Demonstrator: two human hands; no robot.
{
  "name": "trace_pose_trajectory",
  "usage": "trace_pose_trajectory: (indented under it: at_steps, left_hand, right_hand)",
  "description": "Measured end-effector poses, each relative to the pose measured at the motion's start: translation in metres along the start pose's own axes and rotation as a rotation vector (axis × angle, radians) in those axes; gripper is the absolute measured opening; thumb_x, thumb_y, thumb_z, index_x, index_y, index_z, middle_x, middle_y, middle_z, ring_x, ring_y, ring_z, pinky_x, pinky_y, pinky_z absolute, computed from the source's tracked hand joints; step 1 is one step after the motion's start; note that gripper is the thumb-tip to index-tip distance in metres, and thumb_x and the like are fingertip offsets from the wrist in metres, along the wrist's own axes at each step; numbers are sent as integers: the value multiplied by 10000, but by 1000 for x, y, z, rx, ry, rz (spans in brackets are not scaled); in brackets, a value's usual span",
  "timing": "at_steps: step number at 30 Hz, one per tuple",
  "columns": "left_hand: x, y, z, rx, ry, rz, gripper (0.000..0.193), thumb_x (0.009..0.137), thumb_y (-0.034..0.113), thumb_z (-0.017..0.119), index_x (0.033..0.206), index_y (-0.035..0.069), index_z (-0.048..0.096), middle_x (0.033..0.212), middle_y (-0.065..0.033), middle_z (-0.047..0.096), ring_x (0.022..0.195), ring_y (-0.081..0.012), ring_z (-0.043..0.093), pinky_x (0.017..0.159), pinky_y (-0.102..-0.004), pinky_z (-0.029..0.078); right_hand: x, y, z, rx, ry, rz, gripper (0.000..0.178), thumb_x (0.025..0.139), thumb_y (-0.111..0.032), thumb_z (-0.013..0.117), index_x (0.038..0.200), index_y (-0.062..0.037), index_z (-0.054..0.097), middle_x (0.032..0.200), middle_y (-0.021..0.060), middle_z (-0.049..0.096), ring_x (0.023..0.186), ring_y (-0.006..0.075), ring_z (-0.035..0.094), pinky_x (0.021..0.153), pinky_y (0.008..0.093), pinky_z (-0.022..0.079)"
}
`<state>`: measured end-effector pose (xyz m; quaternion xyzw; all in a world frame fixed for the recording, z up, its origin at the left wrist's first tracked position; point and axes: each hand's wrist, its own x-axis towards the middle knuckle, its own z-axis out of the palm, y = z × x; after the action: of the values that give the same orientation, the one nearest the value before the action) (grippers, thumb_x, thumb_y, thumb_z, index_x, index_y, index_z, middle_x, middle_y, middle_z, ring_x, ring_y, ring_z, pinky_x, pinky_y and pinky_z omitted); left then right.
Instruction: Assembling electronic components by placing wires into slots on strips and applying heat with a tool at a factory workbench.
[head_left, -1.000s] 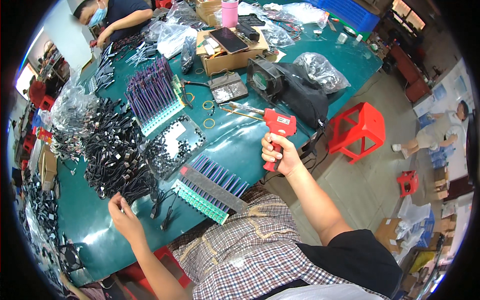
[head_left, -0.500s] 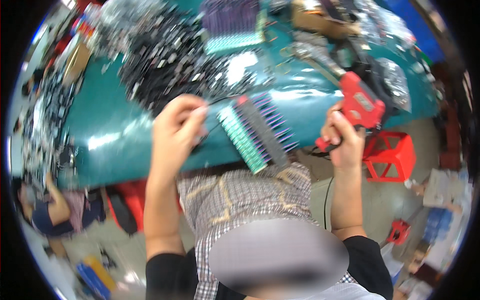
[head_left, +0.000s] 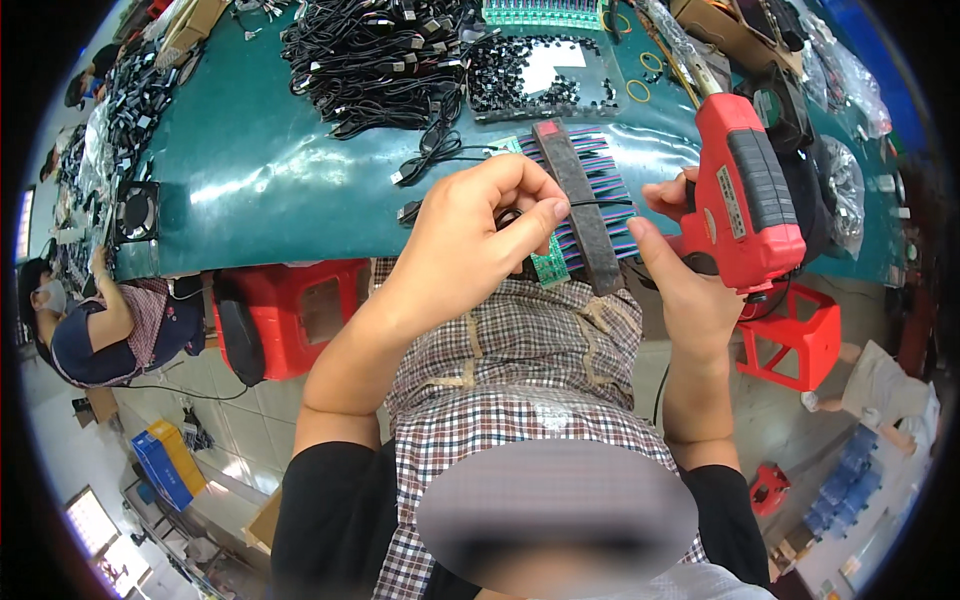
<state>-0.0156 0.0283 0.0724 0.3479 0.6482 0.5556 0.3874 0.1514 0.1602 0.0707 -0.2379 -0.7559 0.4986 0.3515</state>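
Note:
My left hand point(head_left: 480, 225) is closed, pinching a thin black cable point(head_left: 600, 203) between thumb and fingertips. The cable's end runs right across a dark metal bar point(head_left: 580, 200) with a red patch at its top. That bar lies over a strip of green circuit boards point(head_left: 551, 268), with rows of coloured wires point(head_left: 608, 180) sticking out to its right. My right hand point(head_left: 690, 270) grips a red and black soldering gun point(head_left: 728, 180), its metal tip pointing away from me. The right thumb and forefinger are apart, near the cable's end. The gun's trigger is partly hidden.
Bundled black cables point(head_left: 380, 70) and a clear tray point(head_left: 545, 80) of small black parts lie farther back on the green table point(head_left: 250, 200). A small fan point(head_left: 137, 212) stands at the left edge. Red stools point(head_left: 795, 335) flank me; another person point(head_left: 110, 320) sits far left.
My left hand has moved right, bringing the cable over the boards and bar. The soldering gun has come nearer and looks larger. The view has shifted and sharpened.

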Motion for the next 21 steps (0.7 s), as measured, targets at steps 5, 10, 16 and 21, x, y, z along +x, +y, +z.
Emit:
trace_pose_trajectory:
  at_steps: [5,10,16,21]
  left_hand:
    - [0,2,2,-9,-30,-1,104,975,104,665,992,5,637,799,3,650,676,-36,609,508,-178,445]
    - [-7,1,0,17,-64,6,110,942,95,669,938,-14,650,792,-41,682,688,-87,632,615,-252,498]
    - [-12,9,4,47,-164,-16,168,884,87,765,1002,-13,698,834,-31,697,704,-64,601,596,-227,457]
    - [-5,26,11,246,-110,200,98,780,12,805,865,-1,759,768,-64,675,640,-137,604,594,-261,455]
  right_hand:
    - [-1,-3,-6,46,-45,97,548,806,122,741,1292,19,509,1082,88,626,1004,193,680,820,310,582]
    - [-5,-10,-4,314,-10,244,311,832,66,761,1109,7,633,943,41,672,874,112,652,743,285,544]
    - [1,-18,-20,181,-286,91,552,799,128,761,1274,-2,512,1067,66,616,922,111,658,820,281,551]
    - [4,-31,-25,217,-278,84,511,814,130,745,1249,-6,513,1081,63,593,929,113,658,823,272,550]
